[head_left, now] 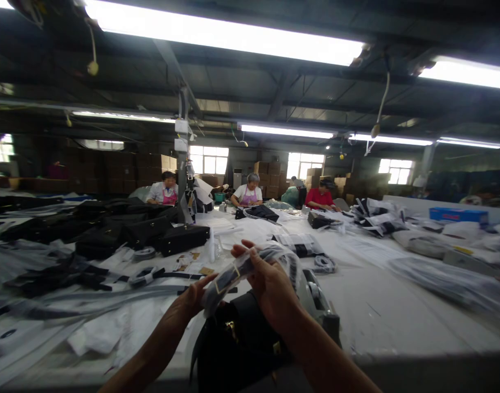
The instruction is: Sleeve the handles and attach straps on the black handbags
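Observation:
A dark strap (pixel 227 279) with a pale rectangular outline on it is wrapped in translucent plastic and held up between my hands. My left hand (pixel 195 297) is closed at its lower left end, the fingertips partly behind it. My right hand (pixel 270 281) pinches the upper part between thumb and fingers. Directly below, a black handbag (pixel 237 349) with gold-coloured metal fittings stands at the table's near edge, partly hidden by my right forearm. Just right of my right hand sits a grey tape dispenser (pixel 317 295), partly covered.
Black bags (pixel 184 238) are heaped at the left, with wrapped straps (pixel 143 277) nearer me. Plastic-wrapped bundles (pixel 450 284) and a blue box (pixel 458 215) lie at the right. Several people sit across the white table (pixel 381 327). A post (pixel 183 164) rises from the left-centre.

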Demonstrator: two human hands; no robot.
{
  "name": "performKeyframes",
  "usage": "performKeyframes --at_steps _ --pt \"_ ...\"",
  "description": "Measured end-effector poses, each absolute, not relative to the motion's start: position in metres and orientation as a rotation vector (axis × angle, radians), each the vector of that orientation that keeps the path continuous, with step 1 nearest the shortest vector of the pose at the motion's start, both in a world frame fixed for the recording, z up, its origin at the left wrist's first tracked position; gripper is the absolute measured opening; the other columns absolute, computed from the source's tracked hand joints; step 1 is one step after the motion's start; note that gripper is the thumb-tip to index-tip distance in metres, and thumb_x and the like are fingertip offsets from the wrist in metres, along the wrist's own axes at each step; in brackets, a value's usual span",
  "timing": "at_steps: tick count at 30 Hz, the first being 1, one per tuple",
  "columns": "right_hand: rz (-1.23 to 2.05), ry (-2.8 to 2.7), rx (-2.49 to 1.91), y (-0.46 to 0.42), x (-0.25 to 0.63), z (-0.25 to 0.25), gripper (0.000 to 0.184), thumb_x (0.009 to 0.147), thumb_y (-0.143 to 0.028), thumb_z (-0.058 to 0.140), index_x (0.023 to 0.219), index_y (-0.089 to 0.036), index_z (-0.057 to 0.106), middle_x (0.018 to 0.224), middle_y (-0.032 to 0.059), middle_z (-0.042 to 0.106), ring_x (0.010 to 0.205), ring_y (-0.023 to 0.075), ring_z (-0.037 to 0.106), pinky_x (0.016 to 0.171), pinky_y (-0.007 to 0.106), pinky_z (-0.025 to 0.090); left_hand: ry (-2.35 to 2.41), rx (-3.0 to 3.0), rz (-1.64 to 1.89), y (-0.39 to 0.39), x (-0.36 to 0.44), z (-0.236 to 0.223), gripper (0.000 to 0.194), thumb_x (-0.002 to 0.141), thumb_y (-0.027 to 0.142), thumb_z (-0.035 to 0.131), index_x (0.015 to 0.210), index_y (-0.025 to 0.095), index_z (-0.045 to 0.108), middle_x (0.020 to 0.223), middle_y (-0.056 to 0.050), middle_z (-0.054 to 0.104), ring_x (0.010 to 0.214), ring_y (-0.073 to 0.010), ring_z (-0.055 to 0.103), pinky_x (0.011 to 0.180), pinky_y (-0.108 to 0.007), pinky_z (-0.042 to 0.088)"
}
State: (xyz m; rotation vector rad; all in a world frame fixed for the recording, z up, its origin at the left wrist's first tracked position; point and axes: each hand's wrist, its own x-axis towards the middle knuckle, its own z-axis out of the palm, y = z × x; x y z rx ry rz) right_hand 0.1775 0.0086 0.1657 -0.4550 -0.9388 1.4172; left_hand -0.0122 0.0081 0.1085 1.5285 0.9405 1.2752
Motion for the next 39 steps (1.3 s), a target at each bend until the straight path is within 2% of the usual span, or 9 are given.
performKeyframes --at_steps 4,9,16,23,27,30,34,36,39 --pt "1.500 -1.038 -0.534 0.001 0.160 0.161 0.039 0.081 -0.043 0.069 0.111 -0.019 0.067 0.111 0.0081 0.072 0.103 0.0259 0.067 0.088 0.040 0.052 0.922 1.636 1.205 0.007 -0.003 0.125 0.053 0.087 0.066 0.045 0.087 0.018 0.069 0.072 -0.004 0.066 0.065 -0.0191 0.057 0.059 -0.027 0.043" --pt "1.510 -0.835 -0.412 0.017 0.189 0.158 0.039 0.086 -0.047 0.058 0.114 -0.020 0.064 0.124 0.0091 0.067 0.121 0.0239 0.058 0.101 0.041 0.044 0.987 1.760 1.235 0.011 -0.015 0.106 0.052 0.086 0.065 0.048 0.069 0.018 0.063 0.059 0.000 0.053 0.057 -0.0156 0.046 0.055 -0.026 0.038" --pt "1.486 -1.072 -0.632 0.064 0.231 0.198 0.046 0.088 -0.055 0.049 0.098 -0.016 0.070 0.118 0.0099 0.071 0.118 0.0256 0.058 0.101 0.043 0.041 1.053 1.771 1.259 0.011 -0.021 0.095 0.038 0.085 0.056 0.057 0.099 0.021 0.066 0.078 -0.003 0.066 0.076 -0.0231 0.059 0.071 -0.031 0.044" --pt "1.164 -1.281 -0.773 0.128 0.225 0.216 0.045 0.084 -0.062 0.054 0.094 -0.021 0.070 0.098 0.0049 0.075 0.104 0.0216 0.063 0.095 0.040 0.047 1.023 1.725 1.352 0.041 -0.003 0.109 0.035 0.090 0.050 0.054 0.086 0.018 0.066 0.073 -0.001 0.063 0.071 -0.0176 0.056 0.069 -0.027 0.044" --pt "1.180 -1.243 -0.987 0.134 0.241 0.186 0.055 0.076 -0.069 0.059 0.081 -0.015 0.069 0.082 0.0118 0.074 0.081 0.0253 0.068 0.068 0.040 0.057 0.979 1.776 1.240 0.050 0.003 0.103 0.034 0.089 0.047 0.057 0.104 0.020 0.070 0.096 -0.004 0.073 0.096 -0.0238 0.064 0.088 -0.033 0.048" --pt "1.126 -1.241 -1.078 0.110 0.254 0.155 0.052 0.074 -0.064 0.067 0.082 -0.013 0.071 0.084 0.0135 0.073 0.074 0.0224 0.068 0.059 0.031 0.056 0.982 1.721 1.264 0.051 -0.011 0.092 0.043 0.088 0.045 0.060 0.123 0.022 0.063 0.125 -0.006 0.067 0.122 -0.0274 0.055 0.106 -0.040 0.040" --pt "0.895 -1.386 -1.089 0.044 0.243 0.106 0.035 0.080 -0.052 0.068 0.090 -0.018 0.073 0.075 0.0049 0.071 0.061 0.0135 0.063 0.053 0.021 0.049 1.219 1.615 1.332 0.050 -0.053 0.065 0.045 0.088 0.048 0.058 0.120 0.017 0.064 0.111 -0.011 0.073 0.103 -0.0267 0.068 0.093 -0.039 0.053" --pt "1.142 -1.505 -1.075 0.011 0.223 0.076 0.038 0.082 -0.053 0.064 0.088 -0.017 0.074 0.072 0.0062 0.071 0.055 0.0148 0.062 0.048 0.023 0.048 1.447 1.704 1.266 0.050 -0.072 0.048 0.042 0.090 0.048 0.053 0.113 0.016 0.067 0.101 -0.011 0.076 0.092 -0.0258 0.072 0.083 -0.037 0.057" --pt "1.363 -1.491 -1.092 -0.017 0.183 0.031 0.053 0.079 -0.057 0.065 0.112 -0.017 0.071 0.088 0.0122 0.074 0.063 0.0222 0.068 0.050 0.030 0.052 1.676 1.915 1.074 0.053 -0.085 0.024 0.033 0.091 0.044 0.053 0.101 0.019 0.071 0.103 -0.011 0.076 0.095 -0.0270 0.070 0.080 -0.036 0.056"
